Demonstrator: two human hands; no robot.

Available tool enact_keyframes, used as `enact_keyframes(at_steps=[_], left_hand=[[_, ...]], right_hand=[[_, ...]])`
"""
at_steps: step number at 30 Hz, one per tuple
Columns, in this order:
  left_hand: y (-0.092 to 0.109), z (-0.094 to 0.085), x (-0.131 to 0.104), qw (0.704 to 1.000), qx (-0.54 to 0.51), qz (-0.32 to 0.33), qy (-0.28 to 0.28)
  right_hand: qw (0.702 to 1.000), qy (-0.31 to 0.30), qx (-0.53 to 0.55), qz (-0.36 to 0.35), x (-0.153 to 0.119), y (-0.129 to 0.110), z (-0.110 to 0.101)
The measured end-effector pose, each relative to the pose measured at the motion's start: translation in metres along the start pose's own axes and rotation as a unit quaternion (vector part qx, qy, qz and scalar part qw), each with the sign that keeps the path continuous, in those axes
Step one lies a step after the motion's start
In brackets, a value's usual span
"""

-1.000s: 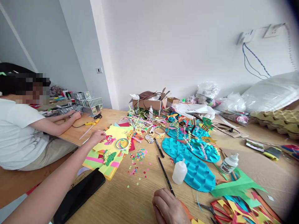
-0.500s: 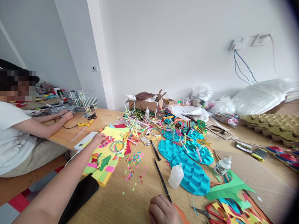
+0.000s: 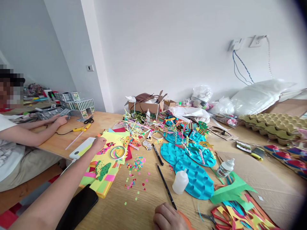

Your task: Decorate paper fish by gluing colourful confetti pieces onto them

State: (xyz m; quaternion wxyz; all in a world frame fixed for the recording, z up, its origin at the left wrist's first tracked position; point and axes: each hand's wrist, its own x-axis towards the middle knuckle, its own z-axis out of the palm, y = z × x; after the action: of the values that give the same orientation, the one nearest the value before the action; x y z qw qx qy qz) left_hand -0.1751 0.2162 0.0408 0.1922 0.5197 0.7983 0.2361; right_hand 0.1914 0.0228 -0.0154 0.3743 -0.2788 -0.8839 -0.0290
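My left hand point(image 3: 99, 144) reaches over a pile of coloured paper point(image 3: 105, 190), its fingers pinched at the edge of a pink dotted fish cutout point(image 3: 103, 150); whether they grip it or something small is hidden. Close to it are a red fish cutout point(image 3: 110, 144), a roll of clear tape point(image 3: 117, 153) and a green dotted fish cutout point(image 3: 103, 170). Down at the bottom edge, my right hand point(image 3: 169, 218) rests curled on the table beside an orange paper piece point(image 3: 185, 219) and the end of a black pencil point(image 3: 166, 187). Its fingertips are out of sight.
A white squeeze bottle point(image 3: 180, 182) stands by blue textured ovals point(image 3: 195, 180). Red-handled scissors point(image 3: 217, 217) lie among paper scraps at lower right. A glue bottle point(image 3: 225, 167), egg trays point(image 3: 271, 126) and a phone point(image 3: 78, 207) surround the workspace. A co-worker's arm point(image 3: 35, 135) is at left.
The whole view has shifted slightly, so most things appear a little further left. Both my hands stay almost where they were. The co-worker's head and body appear further toward the left edge.
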Motion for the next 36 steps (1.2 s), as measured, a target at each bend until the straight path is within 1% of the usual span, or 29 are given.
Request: enact_keyframes(at_steps=[4, 6, 8, 10, 12, 13, 15, 16, 17, 18, 20, 23, 25, 28, 29, 30, 33, 35, 36], left_hand=[[0.019, -0.024, -0.011, 0.996, 0.037, 0.075, 0.039], [0.036, -0.036, -0.023, 0.989, 0.036, 0.130, 0.056], [0.060, -0.046, -0.045, 0.981, 0.025, 0.172, 0.082], [0.088, -0.055, -0.082, 0.967, 0.002, 0.233, 0.104], [0.116, -0.061, -0.130, 0.912, -0.017, 0.382, 0.147], [0.128, -0.062, -0.155, 0.880, -0.019, 0.442, 0.175], [0.145, -0.061, -0.202, 0.833, -0.017, 0.508, 0.217], [0.150, -0.058, -0.221, 0.825, -0.011, 0.518, 0.225], [0.151, -0.054, -0.236, 0.822, -0.020, 0.523, 0.224], [0.151, -0.050, -0.246, 0.821, -0.030, 0.532, 0.204], [0.144, -0.039, -0.256, 0.821, -0.035, 0.543, 0.175], [0.129, -0.024, -0.255, 0.828, -0.038, 0.542, 0.137], [0.120, -0.016, -0.251, 0.843, -0.052, 0.523, 0.118], [0.108, -0.006, -0.250, 0.859, -0.063, 0.499, 0.098], [0.103, -0.001, -0.250, 0.861, -0.066, 0.497, 0.090], [0.099, 0.003, -0.251, 0.862, -0.066, 0.496, 0.079], [0.083, 0.022, -0.254, 0.863, -0.055, 0.502, 0.028], [0.071, 0.037, -0.259, 0.855, -0.044, 0.516, -0.004], [0.065, 0.045, -0.263, 0.855, -0.036, 0.517, -0.022]], right_hand=[[0.998, -0.055, 0.018, 0.014, 0.005, -0.006, -0.013], [0.996, -0.088, 0.026, 0.021, 0.010, -0.011, -0.022], [0.992, -0.120, 0.026, 0.027, 0.015, -0.016, -0.028], [0.989, -0.146, 0.032, 0.022, 0.016, -0.019, -0.031], [0.986, -0.159, 0.037, 0.016, 0.015, -0.022, -0.032], [0.986, -0.164, 0.037, 0.013, 0.014, -0.023, -0.031], [0.984, -0.174, 0.028, 0.008, 0.011, -0.025, -0.031], [0.984, -0.179, 0.020, 0.004, 0.010, -0.027, -0.031], [0.983, -0.184, 0.012, -0.003, 0.010, -0.028, -0.031], [0.982, -0.187, 0.004, -0.011, 0.010, -0.030, -0.031], [0.981, -0.189, -0.011, -0.031, 0.012, -0.033, -0.032], [0.980, -0.186, -0.035, -0.057, 0.017, -0.038, -0.036], [0.978, -0.191, -0.040, -0.072, 0.021, -0.045, -0.042], [0.975, -0.200, -0.058, -0.070, 0.025, -0.058, -0.058], [0.974, -0.204, -0.063, -0.075, 0.025, -0.063, -0.066], [0.972, -0.205, -0.060, -0.095, 0.024, -0.066, -0.075], [0.971, -0.224, -0.050, -0.064, 0.014, -0.066, -0.104], [0.969, -0.245, -0.035, 0.010, 0.001, -0.058, -0.121], [0.965, -0.252, -0.032, 0.061, -0.008, -0.053, -0.128]])
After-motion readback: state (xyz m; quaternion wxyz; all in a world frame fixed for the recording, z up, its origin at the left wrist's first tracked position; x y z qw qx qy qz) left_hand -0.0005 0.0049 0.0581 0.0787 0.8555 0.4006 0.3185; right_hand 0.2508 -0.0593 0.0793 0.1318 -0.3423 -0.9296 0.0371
